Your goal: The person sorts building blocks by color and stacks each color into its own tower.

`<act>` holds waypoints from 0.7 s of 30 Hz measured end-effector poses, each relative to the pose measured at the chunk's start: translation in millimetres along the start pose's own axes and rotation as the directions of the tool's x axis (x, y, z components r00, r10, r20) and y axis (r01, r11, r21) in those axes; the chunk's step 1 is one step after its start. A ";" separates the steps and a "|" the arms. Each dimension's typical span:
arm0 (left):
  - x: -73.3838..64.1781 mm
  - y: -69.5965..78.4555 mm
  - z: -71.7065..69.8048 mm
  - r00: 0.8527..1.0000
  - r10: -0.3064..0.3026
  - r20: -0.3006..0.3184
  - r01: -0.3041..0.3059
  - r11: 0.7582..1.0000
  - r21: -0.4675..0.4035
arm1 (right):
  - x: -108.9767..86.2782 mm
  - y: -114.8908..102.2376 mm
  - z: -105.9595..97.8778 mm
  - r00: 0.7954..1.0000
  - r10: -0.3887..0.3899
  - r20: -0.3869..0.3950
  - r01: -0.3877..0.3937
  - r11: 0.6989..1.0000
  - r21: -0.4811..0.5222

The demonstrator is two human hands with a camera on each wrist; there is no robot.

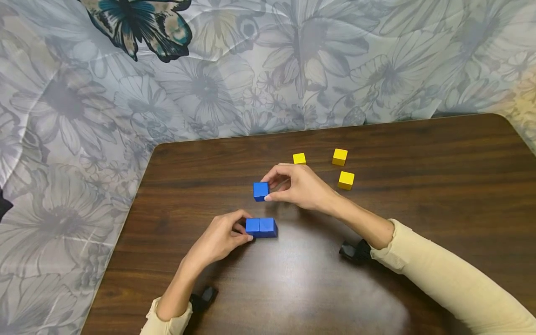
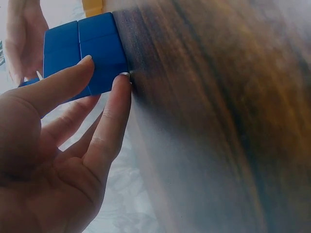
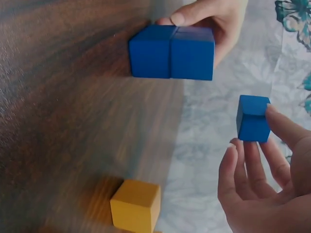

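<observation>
My right hand [image 1: 303, 187] pinches a single blue cube [image 1: 261, 191] between thumb and fingers. The right wrist view has this held cube [image 3: 253, 118] off the table. Two more blue cubes [image 1: 267, 225] stand side by side on the table, their faces touching. At their left end my left hand [image 1: 219, 235] grips the nearer cube, thumb [image 2: 73, 80] on one face and a fingertip at its lower corner. Seen from the head, the right hand's cube is just beyond this pair. Part of the left hand's fingers is hidden behind the cubes.
Three yellow cubes lie toward the back of the brown wooden table [image 1: 439, 186]: one yellow cube [image 1: 299, 158] partly behind the right hand, another [image 1: 340, 157] and a third [image 1: 345, 180] farther right. A floral cloth [image 1: 251, 70] hangs behind the table's far edge.
</observation>
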State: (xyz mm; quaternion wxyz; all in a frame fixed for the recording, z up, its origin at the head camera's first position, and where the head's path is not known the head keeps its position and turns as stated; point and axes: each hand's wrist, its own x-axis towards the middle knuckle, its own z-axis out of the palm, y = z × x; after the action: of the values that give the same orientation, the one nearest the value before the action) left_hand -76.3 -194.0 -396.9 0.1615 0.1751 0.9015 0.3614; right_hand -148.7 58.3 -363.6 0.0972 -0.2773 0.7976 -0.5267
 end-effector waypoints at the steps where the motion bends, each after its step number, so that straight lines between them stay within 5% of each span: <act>1: 0.3 0.2 -0.2 1.000 0.000 0.000 0.000 1.000 -0.002 | -1.0 -0.7 0.2 1.000 -0.001 0.000 0.001 1.000 -0.004; 10: -0.4 0.0 -0.1 1.000 -0.006 0.005 0.006 1.000 0.007 | -11.0 -3.9 5.9 1.000 0.004 0.022 -0.005 0.999 0.046; 21: 0.3 -0.8 0.4 1.000 0.005 0.006 -0.004 1.000 -0.004 | -21.9 -5.3 16.5 0.999 0.001 0.042 0.000 0.999 -0.038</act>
State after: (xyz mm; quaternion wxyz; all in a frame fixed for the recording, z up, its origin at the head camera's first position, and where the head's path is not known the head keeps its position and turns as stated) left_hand -76.6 -194.2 -397.8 0.1639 0.1781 0.8999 0.3628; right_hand -121.5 55.7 -369.0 0.1088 -0.2900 0.8053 -0.5055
